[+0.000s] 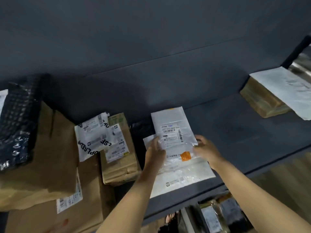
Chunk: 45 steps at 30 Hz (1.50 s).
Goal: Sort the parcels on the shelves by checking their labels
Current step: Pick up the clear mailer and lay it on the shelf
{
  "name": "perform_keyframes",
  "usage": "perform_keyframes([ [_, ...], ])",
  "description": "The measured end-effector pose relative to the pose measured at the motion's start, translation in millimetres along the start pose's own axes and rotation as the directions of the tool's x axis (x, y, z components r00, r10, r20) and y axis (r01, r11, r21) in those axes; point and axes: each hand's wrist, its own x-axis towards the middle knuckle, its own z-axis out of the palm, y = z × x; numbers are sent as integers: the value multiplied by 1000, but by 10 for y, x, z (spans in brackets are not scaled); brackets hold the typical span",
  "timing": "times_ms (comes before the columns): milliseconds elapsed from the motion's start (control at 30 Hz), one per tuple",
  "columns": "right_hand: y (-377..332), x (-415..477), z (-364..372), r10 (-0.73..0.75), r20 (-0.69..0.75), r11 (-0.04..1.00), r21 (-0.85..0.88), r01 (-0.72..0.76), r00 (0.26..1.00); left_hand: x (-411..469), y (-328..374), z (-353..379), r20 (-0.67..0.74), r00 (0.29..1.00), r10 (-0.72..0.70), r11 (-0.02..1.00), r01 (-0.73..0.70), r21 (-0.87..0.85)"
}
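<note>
A small white mailer [173, 126] with a barcode label lies on top of a stack of white plastic parcels [183, 174] on the dark shelf [235, 128]. My left hand [155, 153] pinches the small mailer at its lower left edge. My right hand [206, 149] holds its lower right corner, fingers curled at the edge. The label faces up toward me. Under it shows a parcel with an orange patch [185, 156].
Left of the stack stand a taped brown box [121, 157] with a label, a white printed bag [94, 137], larger cardboard boxes [50, 157] and a black bubble-wrap parcel [16, 125]. A brown box under a white mailer [277, 93] sits far right. More parcels [213, 216] lie on a lower shelf.
</note>
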Motion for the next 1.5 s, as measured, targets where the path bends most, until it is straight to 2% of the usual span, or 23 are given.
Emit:
perform_keyframes([
  [100,-2,263,41,15,10,996,-88,-14,1000,191,-32,14,38,999,8,988,-14,152],
  [167,48,385,71,4,43,962,-273,8,999,276,-121,48,57,996,62,949,-77,306],
  [267,119,453,116,9,44,832,-554,17,999,307,-226,67,105,980,171,787,-200,583],
  [367,78,426,127,39,26,784,-620,-15,999,321,-253,69,121,975,187,731,-221,646],
  [467,15,372,113,51,16,786,-617,-30,999,317,-228,57,111,978,178,687,-204,698],
  [633,-37,251,-132,-3,-59,844,-536,-29,998,389,95,143,7,955,298,637,-204,743],
  [733,-17,158,-464,-41,-156,856,-515,-46,987,504,472,352,103,946,309,604,-279,747],
  [900,156,11,-1212,16,-356,883,-434,-180,934,637,1120,934,269,874,405,523,-463,716],
  [1033,389,-106,-1828,90,-513,864,-386,-323,854,659,1586,1478,414,777,474,437,-616,655],
  [1133,595,-135,-2175,129,-590,885,-294,-360,797,665,1843,1887,505,695,513,369,-709,601],
  [1233,705,-103,-2430,148,-644,940,-144,-308,751,682,2045,2305,596,616,515,302,-781,546],
  [1367,745,94,-2665,169,-707,977,25,-213,687,693,2268,2843,690,471,550,182,-873,452],
  [1500,784,427,-2809,265,-703,949,310,-51,660,762,2385,3286,757,337,560,44,-924,379],
])
